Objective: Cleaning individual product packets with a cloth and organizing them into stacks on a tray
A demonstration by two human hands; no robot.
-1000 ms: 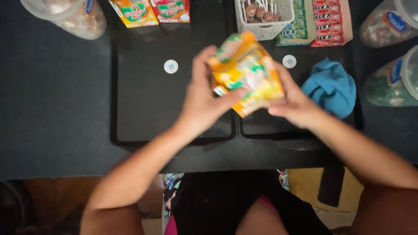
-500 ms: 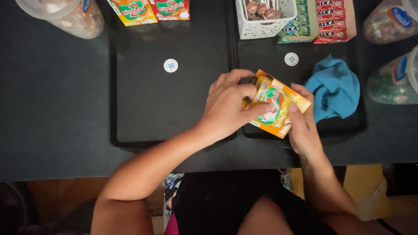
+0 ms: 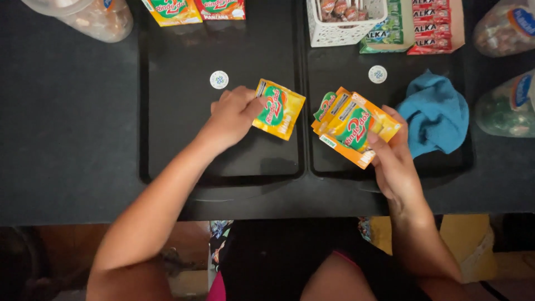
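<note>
Sachets of orange and yellow drink powder are split between the hands: the left hand (image 3: 231, 114) pinches a single sachet (image 3: 278, 108) over the right part of the left tray (image 3: 184, 122), and the right hand (image 3: 393, 159) is clamped on a fanned stack of sachets (image 3: 348, 125) above the right tray (image 3: 446, 164). Both black trays lie side by side on a dark table (image 3: 67, 139), their inner rims almost touching. A blue cloth (image 3: 437, 114) sits bunched on the right tray, just beside the stack. Boxes, a white basket (image 3: 345, 30) and plastic jars (image 3: 89, 19) line the far edge. Bare tray shows left of the single sachet.
</note>
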